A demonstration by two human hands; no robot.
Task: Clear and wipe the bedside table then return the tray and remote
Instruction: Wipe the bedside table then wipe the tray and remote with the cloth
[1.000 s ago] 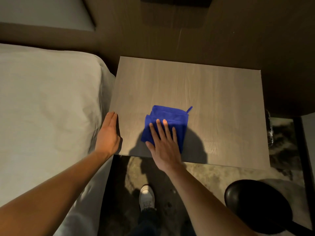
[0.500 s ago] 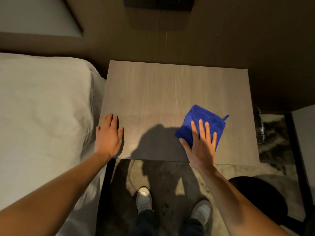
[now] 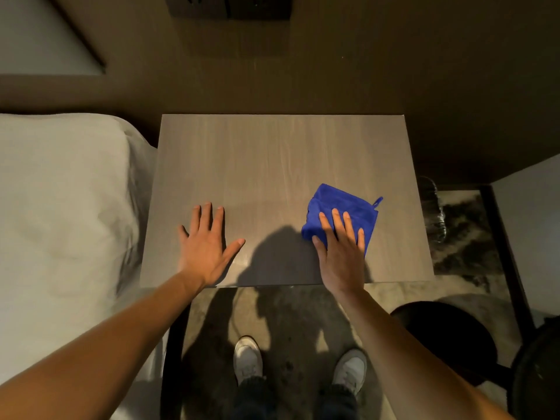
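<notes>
Blue cloth (image 3: 344, 207) pressed flat under right hand (image 3: 341, 253), fingers spread, nothing gripped. Cloth found at right front of counter (image 3: 272, 153). Left hand (image 3: 207, 245) laid open on left front, nothing held. Far half of counter is likely wiped next. Bed (image 3: 60, 207) seen just beside, left. Tray, remote not seen.

Your single head-worn wide-angle camera looks steeply down, at arm's length, onto the bedside table (image 3: 281, 165), with bed (image 3: 60, 207) left and floor (image 3: 291, 322) below.

wall (image 3: 363, 71): dark wood | bed (image 3: 60, 207): white | floor (image 3: 288, 322): mottled grey
</notes>
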